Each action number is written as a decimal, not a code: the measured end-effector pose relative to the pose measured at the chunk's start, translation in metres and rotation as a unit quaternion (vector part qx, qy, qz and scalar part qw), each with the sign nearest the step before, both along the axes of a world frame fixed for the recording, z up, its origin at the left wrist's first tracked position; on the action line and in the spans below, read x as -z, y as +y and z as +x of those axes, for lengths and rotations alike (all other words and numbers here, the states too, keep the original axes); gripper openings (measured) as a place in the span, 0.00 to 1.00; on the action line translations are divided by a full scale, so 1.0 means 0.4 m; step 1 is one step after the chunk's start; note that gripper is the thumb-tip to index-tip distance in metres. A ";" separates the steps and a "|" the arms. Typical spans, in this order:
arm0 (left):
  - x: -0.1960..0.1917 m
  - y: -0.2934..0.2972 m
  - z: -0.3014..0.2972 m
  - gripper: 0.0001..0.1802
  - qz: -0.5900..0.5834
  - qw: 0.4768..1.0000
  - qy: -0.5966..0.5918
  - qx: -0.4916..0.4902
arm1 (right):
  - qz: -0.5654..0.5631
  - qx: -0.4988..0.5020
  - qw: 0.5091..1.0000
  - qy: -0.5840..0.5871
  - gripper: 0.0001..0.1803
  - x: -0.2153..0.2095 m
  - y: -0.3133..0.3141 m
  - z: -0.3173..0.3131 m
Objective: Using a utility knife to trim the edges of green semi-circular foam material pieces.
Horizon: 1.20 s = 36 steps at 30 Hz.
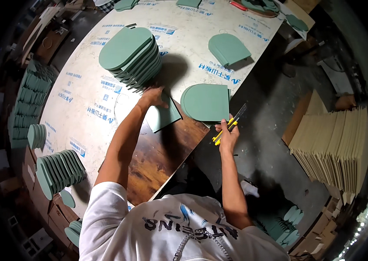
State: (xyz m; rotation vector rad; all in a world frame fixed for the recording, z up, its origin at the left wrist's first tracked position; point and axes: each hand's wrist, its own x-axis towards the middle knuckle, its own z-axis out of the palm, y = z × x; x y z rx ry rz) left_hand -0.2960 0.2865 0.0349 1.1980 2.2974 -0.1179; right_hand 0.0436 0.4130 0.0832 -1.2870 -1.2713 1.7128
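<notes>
My left hand point(154, 96) is closed on the upper end of a pale green panel point(164, 115) with a dark edge, beside the base of a tall stack of round-ended green panels point(127, 48). Its fingertips are partly hidden. In my right hand point(228, 135) is a yellow and black utility knife point(233, 123), pointing up and away past the table edge. This hand is closed round the handle, close to the lower right corner of a green panel pile point(206, 102) lying at the table's right edge.
Another small pile of green panels point(228, 48) lies farther back. Rows of green panels point(60, 170) stand on the left. A brown wooden board point(162, 152) lies in front of me. Right of the table, a large bundle of tan sheets point(332, 148) stands on the floor.
</notes>
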 end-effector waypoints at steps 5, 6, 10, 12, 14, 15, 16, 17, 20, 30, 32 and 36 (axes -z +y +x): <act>-0.005 -0.077 0.055 0.52 0.028 0.997 0.007 -0.078 | 0.029 0.056 0.998 -0.009 0.22 0.000 -0.018 0.022; -0.024 -0.095 0.081 0.51 0.030 0.996 0.017 -0.079 | 0.049 0.094 0.994 0.000 0.21 -0.002 -0.033 0.040; -0.029 -0.214 0.171 0.51 0.004 0.991 0.024 -0.130 | -0.006 0.062 0.998 -0.004 0.12 0.088 -0.158 0.141; -0.040 -0.293 0.236 0.50 -0.012 0.989 0.009 -0.145 | -0.068 0.022 0.996 -0.056 0.15 0.146 -0.255 0.176; -0.015 -0.362 0.305 0.49 0.027 0.988 0.011 -0.153 | -0.112 -0.014 0.992 -0.060 0.17 0.171 -0.348 0.194; -0.019 -0.391 0.343 0.49 0.035 0.987 0.011 -0.157 | -0.117 -0.033 0.991 -0.051 0.18 0.183 -0.391 0.195; -0.023 -0.405 0.378 0.50 0.045 0.986 0.010 -0.160 | -0.120 -0.050 0.991 -0.041 0.19 0.189 -0.426 0.192; -0.005 -0.418 0.404 0.52 0.055 0.985 0.012 -0.160 | -0.132 -0.058 0.989 -0.025 0.19 0.194 -0.458 0.189; 0.008 -0.399 0.459 0.53 0.105 0.988 0.029 -0.112 | -0.173 -0.090 0.980 -0.030 0.23 0.199 -0.514 0.187; 0.119 -0.492 0.684 0.38 0.358 0.919 0.115 -0.122 | -0.098 -0.165 0.981 0.016 0.18 0.101 -0.676 0.246; 0.138 -0.481 0.690 0.38 0.361 0.917 0.118 -0.124 | -0.086 0.017 0.996 0.004 0.18 0.156 -0.654 0.257; 0.140 -0.504 0.694 0.36 0.332 0.933 0.092 -0.105 | -0.177 0.047 0.979 0.093 0.19 0.226 -0.492 0.261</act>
